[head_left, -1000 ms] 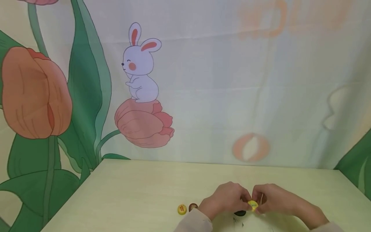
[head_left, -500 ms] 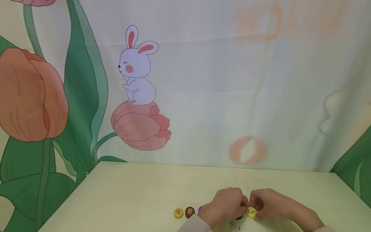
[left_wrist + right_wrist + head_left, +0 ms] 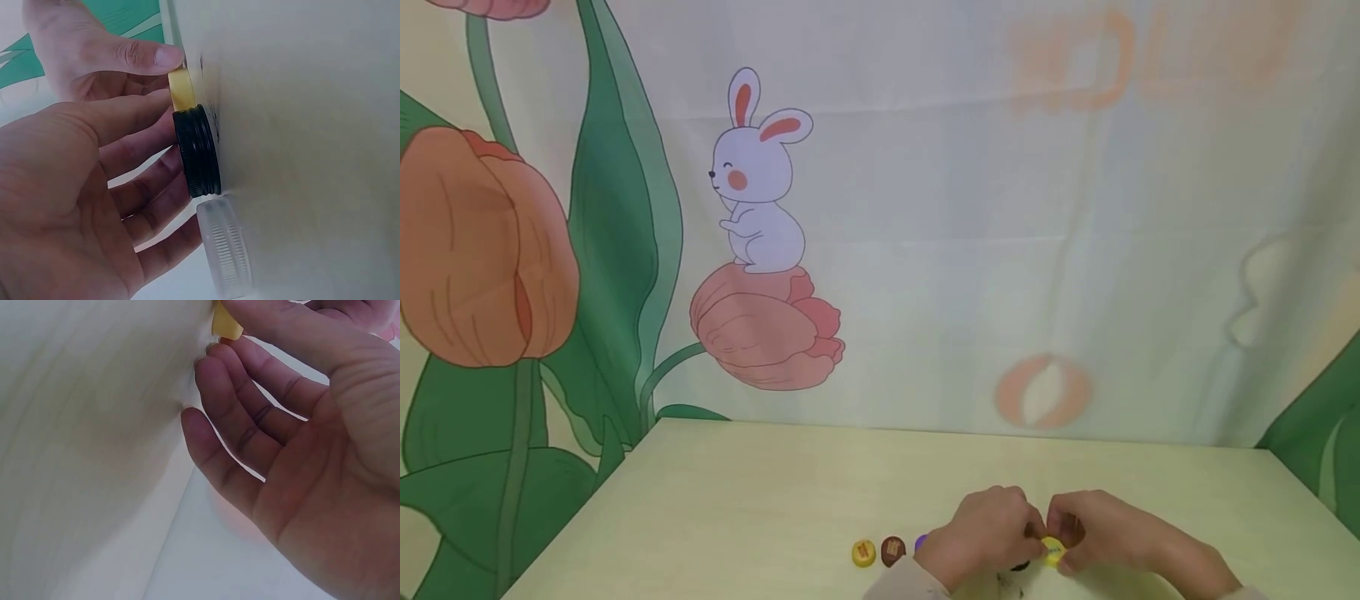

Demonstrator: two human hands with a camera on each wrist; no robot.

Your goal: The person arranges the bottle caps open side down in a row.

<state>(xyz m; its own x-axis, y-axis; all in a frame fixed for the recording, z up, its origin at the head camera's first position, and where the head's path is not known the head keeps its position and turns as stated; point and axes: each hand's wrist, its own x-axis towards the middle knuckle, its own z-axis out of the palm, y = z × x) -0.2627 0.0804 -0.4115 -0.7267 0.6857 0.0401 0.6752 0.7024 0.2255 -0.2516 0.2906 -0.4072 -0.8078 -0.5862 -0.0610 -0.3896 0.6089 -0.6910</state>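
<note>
A yellow bottle cap with blue print lies on the table between both hands. My right hand pinches its right side between thumb and fingers. From the other side my left hand holds its left edge with thumb and forefinger. Right beside it stands a black bottle cap, mostly covered by the left hand in the head view. The left hand's other fingers reach behind the black cap and a clear bottle cap. In the right wrist view only a piece of the yellow cap shows.
Leftward in the row are a yellow cap with red print, a brown cap and a purple cap, partly covered by the left wrist. Small dark marks show on the table. A printed curtain hangs behind.
The yellow cap with blue print has gone from tilted to lying flat, close to the black cap. Both hands have come down slightly with it. The head view has shifted a little.
</note>
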